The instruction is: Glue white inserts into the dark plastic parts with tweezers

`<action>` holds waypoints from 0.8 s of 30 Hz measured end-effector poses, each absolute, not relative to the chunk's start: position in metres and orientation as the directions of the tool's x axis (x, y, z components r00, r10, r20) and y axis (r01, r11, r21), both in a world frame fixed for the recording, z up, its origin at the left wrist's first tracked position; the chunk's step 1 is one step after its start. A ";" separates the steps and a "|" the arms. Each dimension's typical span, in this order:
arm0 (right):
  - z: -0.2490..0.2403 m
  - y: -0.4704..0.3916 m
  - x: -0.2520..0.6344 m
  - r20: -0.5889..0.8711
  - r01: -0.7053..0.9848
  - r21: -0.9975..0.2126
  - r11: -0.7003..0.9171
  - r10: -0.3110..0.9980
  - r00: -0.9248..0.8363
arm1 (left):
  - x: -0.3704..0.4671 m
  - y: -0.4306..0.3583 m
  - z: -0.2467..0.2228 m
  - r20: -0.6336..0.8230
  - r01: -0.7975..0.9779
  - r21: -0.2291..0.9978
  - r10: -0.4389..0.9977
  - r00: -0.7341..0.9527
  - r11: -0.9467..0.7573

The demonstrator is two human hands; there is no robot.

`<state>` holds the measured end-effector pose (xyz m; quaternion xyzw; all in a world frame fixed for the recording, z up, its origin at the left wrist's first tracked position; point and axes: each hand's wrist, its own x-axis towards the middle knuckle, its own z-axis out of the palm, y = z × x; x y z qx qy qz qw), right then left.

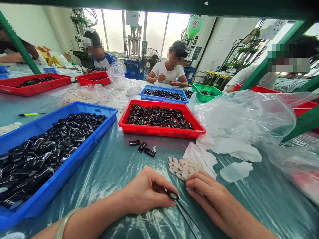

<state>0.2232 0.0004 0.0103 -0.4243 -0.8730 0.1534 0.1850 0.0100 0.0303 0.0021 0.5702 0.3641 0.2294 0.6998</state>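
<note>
My left hand [152, 192] pinches a small glossy black piece [172, 195] between thumb and fingers, with its pale oval end facing me. A thin metal tool [185, 217], like a rod or tweezers, runs from that piece down toward the bottom edge. My right hand [211, 196] is at the near edge of a heap of small whitish pieces [183, 167]. Its fingers are stretched out side by side, and its thumb is hidden. Several loose black pieces [142, 147] lie beyond my left hand.
A blue tray [93, 141] of black pieces stands at left, a red tray [161, 131] ahead. To the right are a white cloth [199, 156], a translucent bottle [235, 171] and clear plastic bags [246, 116]. Green frame bars cross above. Several people sit around the table.
</note>
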 end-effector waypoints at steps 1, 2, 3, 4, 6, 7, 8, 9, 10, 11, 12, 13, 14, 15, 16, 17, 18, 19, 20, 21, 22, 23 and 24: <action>0.010 0.000 0.223 0.196 0.681 -0.449 0.578 0.808 -0.556 | 0.010 0.030 0.002 -0.246 0.099 0.966 0.737 0.629 0.238; 0.010 -0.001 0.222 0.205 0.675 -0.472 0.567 0.815 -0.542 | 0.011 0.030 0.002 -0.246 0.102 0.966 0.737 0.629 0.236; 0.010 -0.001 0.222 0.217 0.665 -0.496 0.558 0.821 -0.527 | 0.011 0.030 0.003 -0.249 0.104 0.966 0.736 0.630 0.238; 0.009 -0.003 0.221 0.235 0.651 -0.523 0.549 0.828 -0.509 | 0.011 0.030 0.002 -0.254 0.103 0.964 0.733 0.631 0.246; 0.008 -0.005 0.220 0.258 0.628 -0.592 0.505 0.857 -0.446 | 0.011 0.029 0.002 -0.268 0.082 0.955 0.717 0.643 0.284; 0.008 -0.007 0.219 0.260 0.618 -0.634 0.465 0.880 -0.397 | 0.011 0.028 0.001 -0.275 0.060 0.947 0.703 0.656 0.314; 0.007 -0.008 0.218 0.249 0.603 -0.681 0.416 0.906 -0.343 | 0.011 0.027 0.001 -0.281 0.033 0.936 0.687 0.670 0.350; 0.006 -0.009 0.218 0.229 0.580 -0.729 0.362 0.929 -0.292 | 0.011 0.027 0.000 -0.286 0.012 0.924 0.671 0.684 0.382; 0.006 -0.010 0.217 0.201 0.549 -0.776 0.310 0.947 -0.250 | 0.012 0.026 -0.001 -0.290 -0.001 0.915 0.659 0.694 0.404; 0.005 -0.011 0.216 0.166 0.511 -0.820 0.260 0.961 -0.222 | 0.012 0.025 -0.001 -0.295 -0.004 0.910 0.651 0.699 0.416; 0.005 -0.010 0.215 0.133 0.470 -0.856 0.217 0.969 -0.207 | 0.012 0.025 -0.001 -0.302 0.001 0.907 0.647 0.700 0.421; 0.004 -0.010 0.214 0.105 0.431 -0.883 0.185 0.974 -0.203 | 0.012 0.025 -0.001 -0.307 0.011 0.907 0.645 0.699 0.421; 0.004 -0.010 0.213 0.081 0.398 -0.904 0.159 0.975 -0.207 | 0.013 0.025 -0.001 -0.313 0.021 0.909 0.646 0.697 0.417; 0.005 -0.009 0.212 0.060 0.371 -0.919 0.136 0.976 -0.208 | 0.013 0.025 -0.001 -0.317 0.030 0.910 0.646 0.694 0.414; 0.006 -0.009 0.210 0.040 0.348 -0.931 0.112 0.977 -0.208 | 0.013 0.025 0.000 -0.320 0.035 0.910 0.647 0.692 0.413; 0.006 -0.009 0.208 0.020 0.328 -0.940 0.089 0.978 -0.207 | 0.014 0.026 0.000 -0.323 0.040 0.911 0.648 0.690 0.411; 0.007 -0.009 0.206 0.002 0.307 -0.950 0.064 0.980 -0.200 | 0.014 0.026 0.000 -0.327 0.045 0.910 0.648 0.688 0.412; 0.008 -0.009 0.204 -0.014 0.281 -0.959 0.038 0.983 -0.182 | 0.014 0.026 0.000 -0.332 0.049 0.909 0.646 0.687 0.415; 0.009 -0.010 0.202 -0.027 0.249 -0.968 0.013 0.987 -0.156 | 0.014 0.026 0.000 -0.335 0.050 0.907 0.643 0.689 0.418; 0.010 -0.010 0.201 -0.031 0.211 -0.977 -0.005 0.992 -0.120 | 0.014 0.026 0.000 -0.337 0.052 0.906 0.639 0.692 0.421; 0.010 -0.011 0.200 -0.033 0.172 -0.985 -0.018 0.996 -0.081 | 0.014 0.026 0.000 -0.340 0.054 0.904 0.636 0.693 0.424; 0.010 -0.012 0.199 -0.037 0.138 -0.990 -0.030 0.998 -0.052 | 0.015 0.026 0.000 -0.342 0.055 0.902 0.632 0.695 0.428; 0.009 -0.012 0.199 -0.046 0.113 -0.993 -0.042 0.998 -0.036 | 0.015 0.025 0.000 -0.345 0.053 0.899 0.629 0.697 0.435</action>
